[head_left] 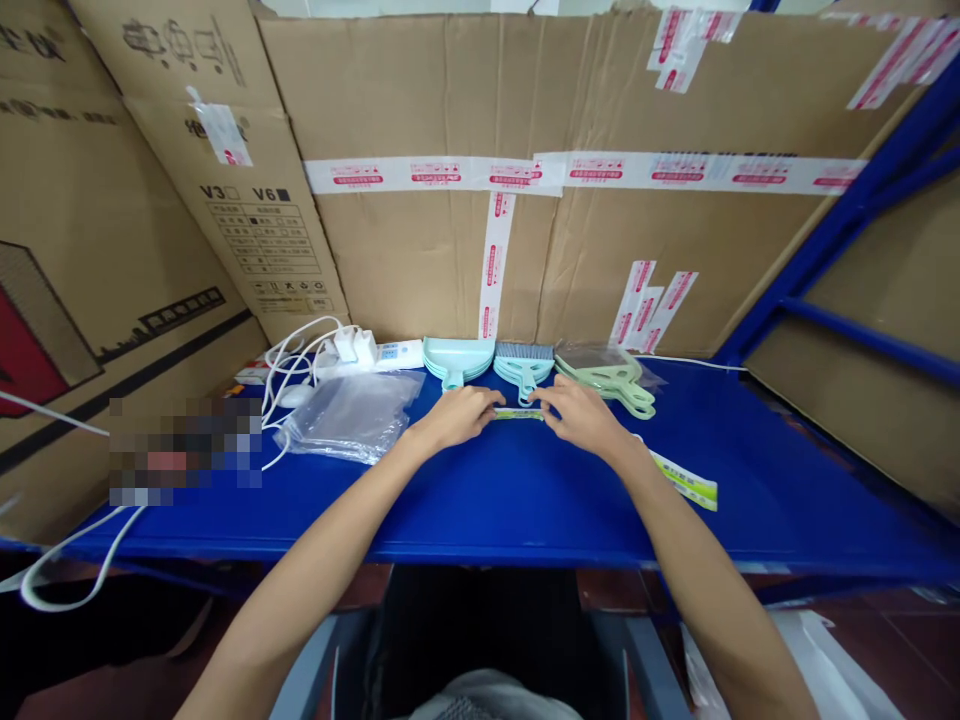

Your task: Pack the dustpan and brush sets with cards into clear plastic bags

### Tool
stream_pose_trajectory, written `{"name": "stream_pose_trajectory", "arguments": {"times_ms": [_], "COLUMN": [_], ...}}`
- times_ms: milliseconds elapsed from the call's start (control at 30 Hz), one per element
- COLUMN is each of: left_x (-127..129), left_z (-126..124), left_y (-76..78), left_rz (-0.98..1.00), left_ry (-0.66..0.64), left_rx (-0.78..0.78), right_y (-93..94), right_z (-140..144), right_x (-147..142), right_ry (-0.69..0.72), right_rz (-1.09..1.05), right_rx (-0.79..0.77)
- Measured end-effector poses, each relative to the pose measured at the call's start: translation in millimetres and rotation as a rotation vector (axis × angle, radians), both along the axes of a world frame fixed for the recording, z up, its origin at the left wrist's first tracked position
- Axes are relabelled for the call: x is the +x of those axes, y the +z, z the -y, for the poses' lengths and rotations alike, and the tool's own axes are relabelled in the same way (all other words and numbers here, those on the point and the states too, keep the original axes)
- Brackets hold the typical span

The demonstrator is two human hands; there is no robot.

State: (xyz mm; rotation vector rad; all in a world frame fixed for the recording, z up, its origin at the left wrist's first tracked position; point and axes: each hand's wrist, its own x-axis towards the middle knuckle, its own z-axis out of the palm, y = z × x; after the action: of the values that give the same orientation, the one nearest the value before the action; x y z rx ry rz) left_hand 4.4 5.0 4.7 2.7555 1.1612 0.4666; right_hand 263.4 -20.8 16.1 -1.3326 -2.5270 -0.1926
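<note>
Fingers of both my left hand and right hand pinch a small label strip on the blue shelf, just before the stacked mint dustpans and brush

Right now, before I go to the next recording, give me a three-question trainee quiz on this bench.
1. True or false: both hands touch the green-and-white label strip.
2. What lies just left of the left hand? A) pile of clear plastic bags B) scissors C) tape roll
3. Fill in: the mini brush lies between the light blue dustpans and the pale ____ dustpans.

Key: 1 true; 2 A; 3 green.
</note>
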Motion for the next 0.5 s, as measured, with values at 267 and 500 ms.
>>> {"name": "stream_pose_trajectory", "arguments": {"times_ms": [267, 500], "left_x": [-4.1, -7.5], "left_z": [-10.7, -21.3], "left_y": [-6.7, -11.4], "left_rz": [0.179, 0.382], "left_ry": [0.033, -0.043], "left_rx": [-0.303, -0.495], "right_y": [-0.9, -6.4], "right_z": [4.8, 16.3], "right_x": [-5.9, -32.5], "right_ry": [0.076, 0.155], "right_rz": [0.116, 0.304], "right_rx": [0.138, 0.3]}}
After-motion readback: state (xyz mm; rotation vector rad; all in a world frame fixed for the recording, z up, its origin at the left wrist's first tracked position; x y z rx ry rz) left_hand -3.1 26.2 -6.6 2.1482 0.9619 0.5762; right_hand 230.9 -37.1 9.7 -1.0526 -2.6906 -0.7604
